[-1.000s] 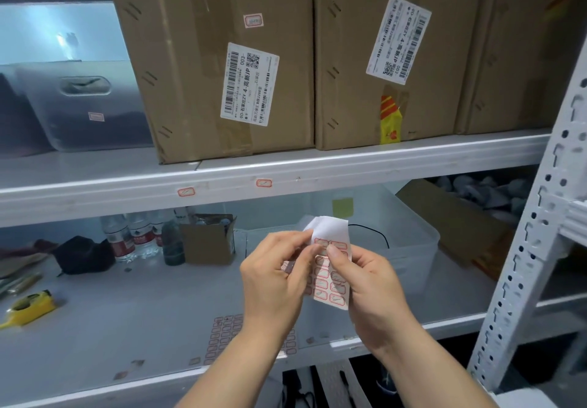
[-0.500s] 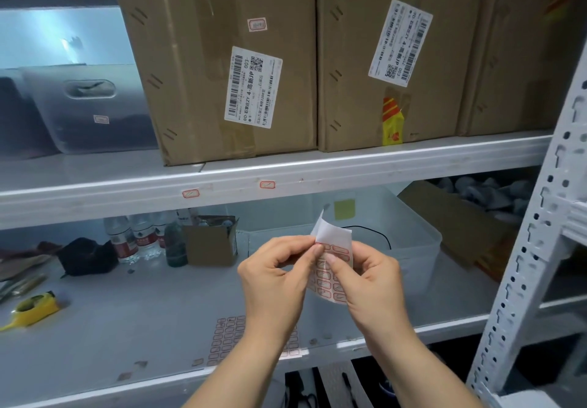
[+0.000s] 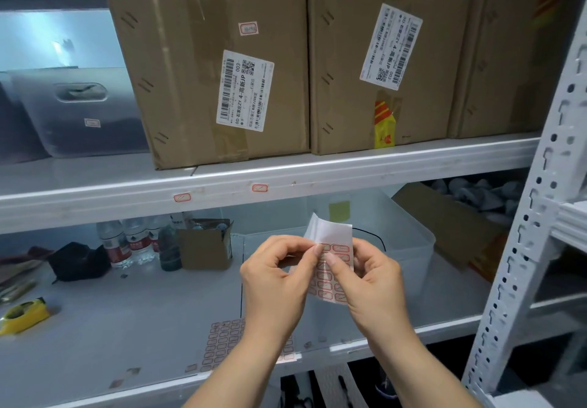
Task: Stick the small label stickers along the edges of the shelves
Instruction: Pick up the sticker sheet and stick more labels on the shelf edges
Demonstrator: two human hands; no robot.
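While the sticker sheet (image 3: 330, 268) stood upright between the two hands, its long axis ran top to bottom and its printed face was turned toward the person. The right hand (image 3: 371, 283) gripped the sheet along its right side, thumb laid across the red-outlined labels, and so was grasping it. The left hand (image 3: 273, 280) had its fingers curled in at the sheet's upper left, thumb and forefinger pinched at the edge of a label near the top — it looked to be lifting one free, though whether a label had come loose was too small to tell.

The upper shelf edge (image 3: 349, 175) lay above and beyond both hands, running left to right, so a peeled label would have to travel up and forward. Two stuck labels sat on it already: one (image 3: 182, 197) toward the left, another (image 3: 259, 188) nearer the middle. The bare stretch to the right of these lay above the hands and to their right, and I judged the left hand — the one at the label — would carry it there. A second sheet (image 3: 222, 341) lay flat on the lower shelf (image 3: 127, 328), just below the left wrist.
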